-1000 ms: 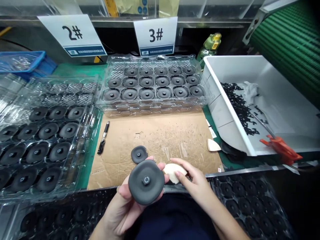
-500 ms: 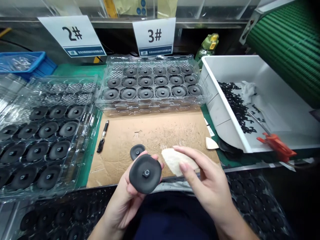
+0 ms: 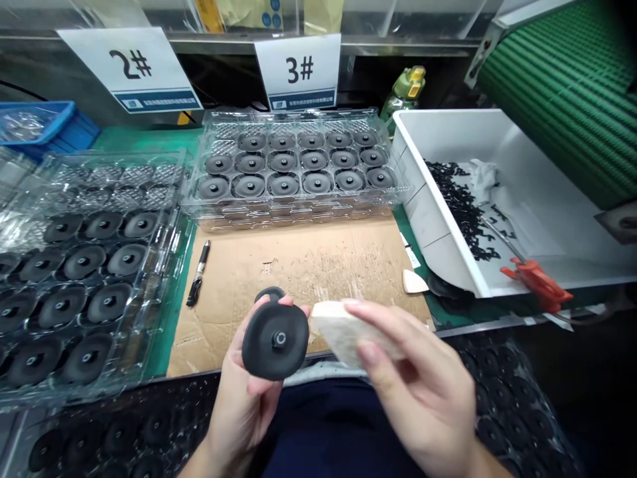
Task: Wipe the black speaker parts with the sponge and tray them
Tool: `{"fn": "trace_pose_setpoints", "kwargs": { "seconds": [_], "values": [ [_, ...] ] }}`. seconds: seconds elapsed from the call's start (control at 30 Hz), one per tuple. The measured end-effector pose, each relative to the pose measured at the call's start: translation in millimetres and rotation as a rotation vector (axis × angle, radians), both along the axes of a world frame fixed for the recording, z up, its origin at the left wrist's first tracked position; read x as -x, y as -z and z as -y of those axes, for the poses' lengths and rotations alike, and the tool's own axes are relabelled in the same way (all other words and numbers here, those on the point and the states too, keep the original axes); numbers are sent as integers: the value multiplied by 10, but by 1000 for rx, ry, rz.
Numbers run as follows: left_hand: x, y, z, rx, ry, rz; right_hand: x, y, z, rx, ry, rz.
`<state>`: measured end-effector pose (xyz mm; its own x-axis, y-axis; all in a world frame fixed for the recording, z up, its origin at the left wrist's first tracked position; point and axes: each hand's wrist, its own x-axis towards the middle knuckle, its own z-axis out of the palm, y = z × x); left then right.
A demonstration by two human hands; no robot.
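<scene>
My left hand (image 3: 243, 392) grips a black rounded disc (image 3: 266, 355) by its edge, its face with a small central hub turned toward me. Between thumb and fingers, my right hand (image 3: 423, 378) pinches an off-white wedge-shaped pad (image 3: 343, 330), perhaps foam or felt. The pad's tip comes close to the disc's right rim; whether they touch I cannot tell. Behind the held disc, a second black disc (image 3: 271, 292) lies on the cardboard sheet (image 3: 229, 279), partly hidden. Another off-white wedge (image 3: 414, 281) rests at the sheet's right edge.
Clear trays of black discs stand at the back (image 3: 298, 192) and left (image 3: 144, 312). A pen (image 3: 199, 272) lies on the cardboard's left side. At right, a white bin (image 3: 448, 226) holds small black parts, with a red-handled tool (image 3: 540, 284) over its front edge.
Both hands still hold the disc and the pad. The pad has turned and sits nearer the disc's rim. The whole view has shifted slightly.
</scene>
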<state>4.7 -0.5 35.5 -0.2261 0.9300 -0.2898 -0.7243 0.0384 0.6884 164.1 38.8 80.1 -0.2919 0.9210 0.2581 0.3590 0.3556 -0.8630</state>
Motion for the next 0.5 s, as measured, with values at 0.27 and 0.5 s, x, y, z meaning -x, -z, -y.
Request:
{"fn": "trace_pose_setpoints", "kwargs": {
  "seconds": [0.27, 0.5],
  "values": [
    [144, 26, -18, 37, -67, -60, 6, 101, 8, 450, -462, -16],
    [85, 26, -27, -8, -16, -57, -96, 351, 36, 453, -120, -18]
  ]
}}
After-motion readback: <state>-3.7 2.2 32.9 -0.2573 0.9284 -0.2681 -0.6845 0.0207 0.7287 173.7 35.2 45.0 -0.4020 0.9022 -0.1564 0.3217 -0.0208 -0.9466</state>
